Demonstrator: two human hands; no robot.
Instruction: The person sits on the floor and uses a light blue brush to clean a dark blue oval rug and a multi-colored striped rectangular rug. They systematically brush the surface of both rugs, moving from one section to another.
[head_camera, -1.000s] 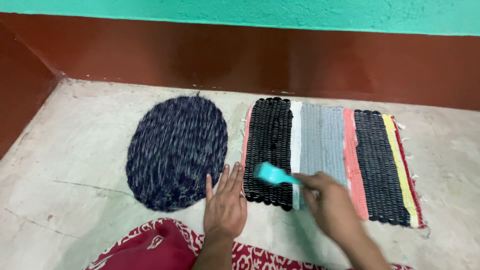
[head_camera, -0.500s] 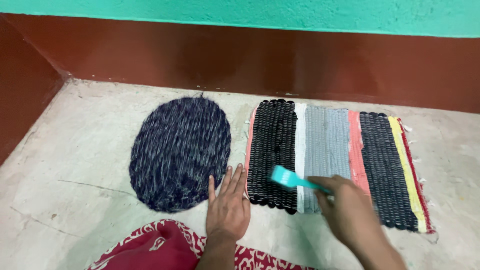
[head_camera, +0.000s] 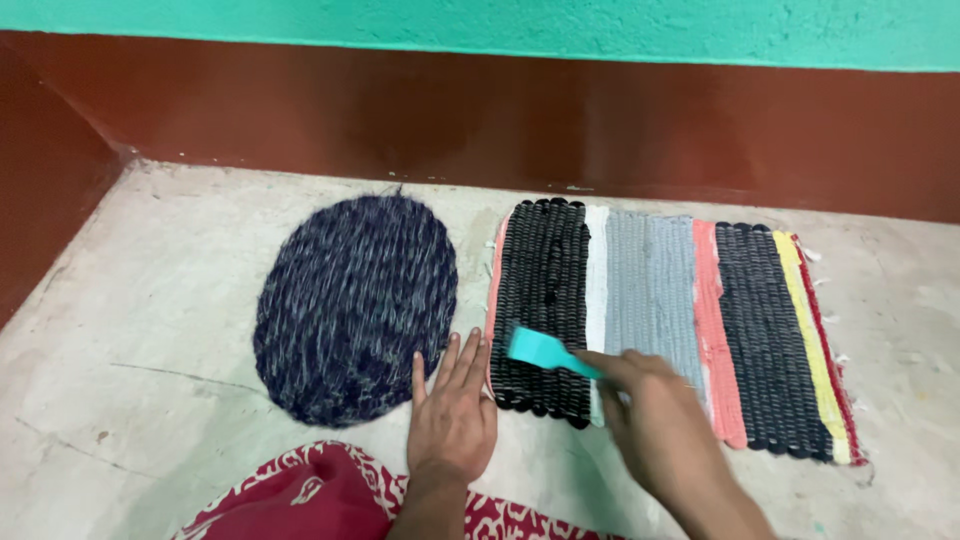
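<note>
No packages, labels, signs or screens appear in the view.

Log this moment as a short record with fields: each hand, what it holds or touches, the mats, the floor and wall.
left hand: flat on the floor, fingers spread, between the two mats, fingertips by the striped mat's near left edge
right hand: grip closed on the turquoise brush
brush position: head over the black band of the striped mat
oval mat: dark blue, fuzzy, lying left of the striped one
floor: pale concrete, cracked
wall: brown-red lower band, green above
garment: red with white pattern, at bottom edge
</note>
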